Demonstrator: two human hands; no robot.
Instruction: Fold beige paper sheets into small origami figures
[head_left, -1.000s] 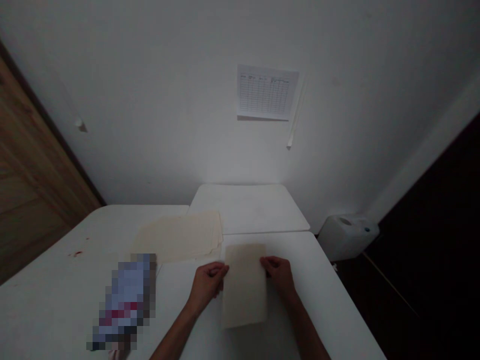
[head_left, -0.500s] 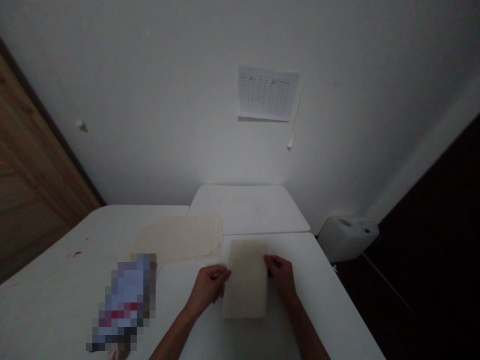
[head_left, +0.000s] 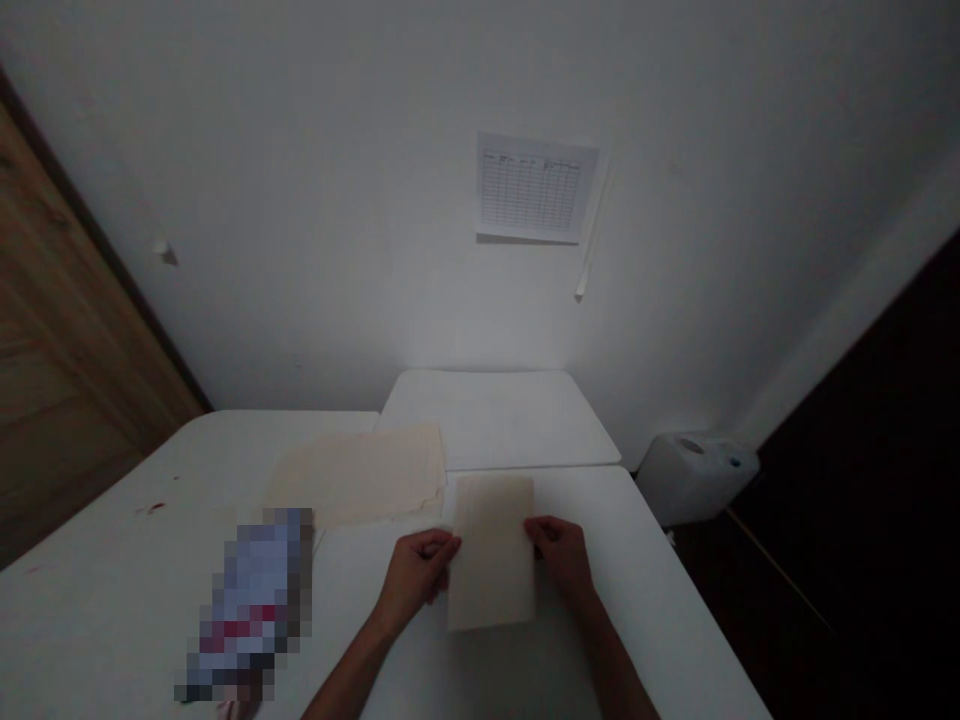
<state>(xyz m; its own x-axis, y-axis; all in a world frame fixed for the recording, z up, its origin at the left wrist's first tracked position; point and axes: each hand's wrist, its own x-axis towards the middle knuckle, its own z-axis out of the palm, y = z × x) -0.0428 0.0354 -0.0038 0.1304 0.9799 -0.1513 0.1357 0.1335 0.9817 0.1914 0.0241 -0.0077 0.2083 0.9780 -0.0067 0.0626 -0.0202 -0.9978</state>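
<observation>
A cream-coloured rectangular sheet (head_left: 491, 550) lies lengthwise on the white table (head_left: 127, 570) right in front of me. My left hand (head_left: 416, 570) has its fingers curled on the sheet's left edge. Gripping the right edge is my right hand (head_left: 559, 555), its fingers also closed. A loose stack of similar cream sheets (head_left: 360, 475) rests on the table to the left and slightly behind the held sheet.
A blurred-out object (head_left: 251, 600) lies at the left front of the table. A second white tabletop (head_left: 499, 415) adjoins at the back against the wall. A printed chart (head_left: 534, 187) hangs on the wall. A white plastic canister (head_left: 694, 470) stands on the floor at right.
The sheet between my hands has slid a little away from me, its near edge now farther up the table. Both hands have kept hold of its sides.
</observation>
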